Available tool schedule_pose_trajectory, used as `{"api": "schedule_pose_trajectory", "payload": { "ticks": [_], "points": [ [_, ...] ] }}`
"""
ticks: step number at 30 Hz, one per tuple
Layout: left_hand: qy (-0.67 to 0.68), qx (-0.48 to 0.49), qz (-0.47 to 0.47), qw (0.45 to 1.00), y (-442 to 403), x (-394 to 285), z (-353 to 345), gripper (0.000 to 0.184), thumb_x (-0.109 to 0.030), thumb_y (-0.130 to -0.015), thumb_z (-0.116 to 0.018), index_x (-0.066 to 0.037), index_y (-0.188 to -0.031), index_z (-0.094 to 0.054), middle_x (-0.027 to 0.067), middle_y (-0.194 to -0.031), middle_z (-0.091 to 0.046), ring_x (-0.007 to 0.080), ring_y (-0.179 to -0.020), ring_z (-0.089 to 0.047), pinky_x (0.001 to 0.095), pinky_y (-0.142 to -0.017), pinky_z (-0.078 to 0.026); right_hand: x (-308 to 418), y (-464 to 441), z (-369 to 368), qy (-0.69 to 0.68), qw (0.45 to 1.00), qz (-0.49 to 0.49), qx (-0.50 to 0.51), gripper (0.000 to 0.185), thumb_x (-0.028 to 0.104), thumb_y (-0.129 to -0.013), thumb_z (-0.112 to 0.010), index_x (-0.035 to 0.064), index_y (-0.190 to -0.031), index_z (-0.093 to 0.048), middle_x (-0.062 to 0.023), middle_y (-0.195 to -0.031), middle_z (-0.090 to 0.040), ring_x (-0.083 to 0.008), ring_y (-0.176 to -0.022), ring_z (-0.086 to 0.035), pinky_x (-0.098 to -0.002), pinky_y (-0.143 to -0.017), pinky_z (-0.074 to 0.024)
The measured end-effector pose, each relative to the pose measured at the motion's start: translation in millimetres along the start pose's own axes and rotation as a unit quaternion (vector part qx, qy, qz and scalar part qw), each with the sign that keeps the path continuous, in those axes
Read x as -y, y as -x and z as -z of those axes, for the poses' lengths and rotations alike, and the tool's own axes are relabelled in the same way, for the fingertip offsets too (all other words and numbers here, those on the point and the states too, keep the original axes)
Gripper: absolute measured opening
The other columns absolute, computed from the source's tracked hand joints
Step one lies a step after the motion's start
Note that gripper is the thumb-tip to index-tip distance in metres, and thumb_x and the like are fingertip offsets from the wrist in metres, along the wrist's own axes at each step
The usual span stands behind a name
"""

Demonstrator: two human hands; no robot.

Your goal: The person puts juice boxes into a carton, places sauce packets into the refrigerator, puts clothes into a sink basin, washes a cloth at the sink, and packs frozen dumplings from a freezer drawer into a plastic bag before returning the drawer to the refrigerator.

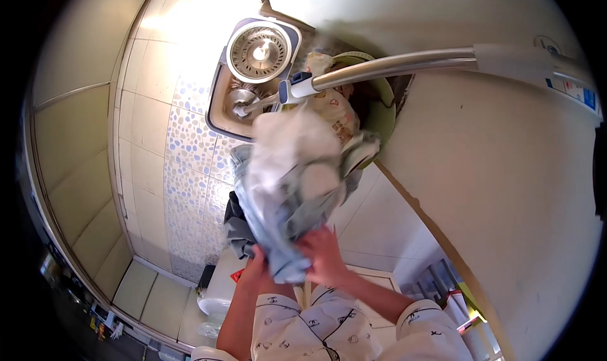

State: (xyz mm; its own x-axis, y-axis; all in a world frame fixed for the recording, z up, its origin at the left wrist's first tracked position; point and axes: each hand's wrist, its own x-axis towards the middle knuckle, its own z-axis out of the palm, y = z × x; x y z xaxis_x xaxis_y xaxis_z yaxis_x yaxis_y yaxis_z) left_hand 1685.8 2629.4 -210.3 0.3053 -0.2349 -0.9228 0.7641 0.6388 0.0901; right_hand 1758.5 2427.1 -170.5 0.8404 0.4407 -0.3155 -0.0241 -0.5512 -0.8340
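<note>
We grasped a blurred bundle of clothes [297, 171] in front of us, the fingers of our right hand [324, 258] closed on its light-blue and grey fabric. Our left hand [257, 266] gripped its lower left edge, where dark cloth [239, 231] hung, its fingers partly hidden. The bundle overlapped our view of a green tub [382, 111] holding patterned cloth [341, 117]. Beyond it, we saw a bucket [218, 102] with a metal basket [259, 51], and a metal pole [392, 66] crossed above the tub.
</note>
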Motion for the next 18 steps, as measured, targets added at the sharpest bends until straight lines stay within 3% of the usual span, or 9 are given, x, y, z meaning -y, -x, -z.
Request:
{"api": "schedule_pose_trajectory", "payload": {
  "ticks": [2, 3, 4, 6, 9, 12, 13, 17, 18],
  "points": [
    [0.062, 0.150, -0.015, 0.987, 14, 7, 33, 0.078, -0.048, -0.079, -0.059, 0.000, -0.131, -0.027, 0.0093, -0.128, -0.040, 0.0196, -0.117, -0.039, 0.0341, -0.097, -0.034, 22, 13, -26, -0.023, 0.997, 0.006, 0.075, 0.061, 0.009, -0.049, -0.068, 0.0082, -0.108, -0.054, -0.0087, -0.099, -0.047, -0.0267, -0.106, -0.042, -0.0531, -0.096, -0.0244],
    [-0.001, 0.083, -0.045, 0.996, 26, -3, 24, 0.081, -0.047, -0.076, -0.062, 0.001, -0.131, -0.027, 0.0097, -0.127, -0.040, 0.0204, -0.117, -0.039, 0.0339, -0.097, -0.035, 30, 14, -33, -0.050, 0.993, 0.033, 0.104, 0.060, 0.010, -0.051, -0.069, 0.0066, -0.108, -0.053, -0.0089, -0.099, -0.047, -0.0267, -0.107, -0.042, -0.0529, -0.098, -0.0228],
    [-0.017, 0.023, -0.027, 0.999, 46, -25, -9, 0.070, -0.029, -0.075, -0.067, 0.000, -0.129, -0.031, 0.0098, -0.122, -0.044, 0.0207, -0.112, -0.044, 0.0336, -0.093, -0.038, 39, 15, -37, -0.079, 0.986, 0.058, 0.135, 0.059, 0.011, -0.052, -0.069, 0.0050, -0.108, -0.051, -0.0092, -0.100, -0.046, -0.0268, -0.107, -0.042, -0.0527, -0.100, -0.0212],
    [-0.080, -0.087, 0.100, 0.988, 47, -45, -13, 0.061, -0.010, -0.071, -0.065, -0.001, -0.124, -0.037, 0.0096, -0.117, -0.048, 0.0212, -0.106, -0.048, 0.0332, -0.089, -0.041, 49, 21, -45, -0.130, 0.972, 0.090, 0.172, 0.052, 0.013, -0.058, -0.070, 0.0026, -0.105, -0.051, -0.0097, -0.101, -0.045, -0.0274, -0.108, -0.041, -0.0522, -0.100, -0.0213],
    [-0.120, -0.147, 0.036, 0.981, 45, -43, -12, 0.034, -0.006, -0.072, -0.061, -0.001, -0.105, -0.053, 0.0079, -0.093, -0.060, 0.0196, -0.080, -0.059, 0.0285, -0.074, -0.049, 49, 22, -53, -0.152, 0.960, 0.116, 0.202, 0.040, 0.013, -0.066, -0.067, 0.0021, -0.101, -0.052, -0.0102, -0.102, -0.049, -0.0263, -0.108, -0.043, -0.0506, -0.103, -0.0206],
    [-0.091, -0.172, 0.042, 0.980, 50, -33, 12, 0.033, -0.007, -0.071, -0.062, -0.001, -0.103, -0.055, 0.0088, -0.094, -0.060, 0.0204, -0.083, -0.059, 0.0292, -0.075, -0.049, 44, 24, -55, -0.288, 0.940, 0.122, 0.137, 0.029, 0.012, -0.072, -0.063, 0.0023, -0.098, -0.055, -0.0119, -0.097, -0.057, -0.0267, -0.099, -0.053, -0.0491, -0.099, -0.0294],
    [-0.077, -0.168, 0.042, 0.982, 57, -34, 9, 0.037, -0.006, -0.071, -0.061, 0.000, -0.107, -0.052, 0.0101, -0.097, -0.059, 0.0217, -0.086, -0.059, 0.0312, -0.078, -0.048, 31, 20, -49, -0.366, 0.919, 0.089, 0.113, 0.020, 0.010, -0.076, -0.060, 0.0023, -0.095, -0.057, -0.0122, -0.088, -0.062, -0.0276, -0.086, -0.059, -0.0421, -0.090, -0.0407],
    [-0.004, -0.193, 0.051, 0.980, 85, -23, 29, 0.059, -0.004, -0.064, -0.064, 0.000, -0.119, -0.043, 0.0133, -0.109, -0.054, 0.0273, -0.101, -0.053, 0.0360, -0.090, -0.042, -72, -63, -11, -0.315, 0.913, -0.109, -0.234, 0.014, 0.011, -0.087, -0.050, 0.0031, -0.094, -0.060, -0.0059, -0.094, -0.063, -0.0110, -0.082, -0.057, -0.0267, -0.074, -0.0447],
    [0.006, -0.204, 0.051, 0.978, 93, -17, 43, 0.060, -0.005, -0.063, -0.064, 0.000, -0.119, -0.043, 0.0137, -0.109, -0.054, 0.0279, -0.101, -0.053, 0.0364, -0.090, -0.042, -98, -95, 14, -0.197, 0.924, -0.214, -0.249, 0.019, 0.011, -0.087, -0.049, 0.0025, -0.101, -0.058, -0.0073, -0.099, -0.061, -0.0136, -0.088, -0.057, -0.0247, -0.075, -0.0440]
  ]
}}
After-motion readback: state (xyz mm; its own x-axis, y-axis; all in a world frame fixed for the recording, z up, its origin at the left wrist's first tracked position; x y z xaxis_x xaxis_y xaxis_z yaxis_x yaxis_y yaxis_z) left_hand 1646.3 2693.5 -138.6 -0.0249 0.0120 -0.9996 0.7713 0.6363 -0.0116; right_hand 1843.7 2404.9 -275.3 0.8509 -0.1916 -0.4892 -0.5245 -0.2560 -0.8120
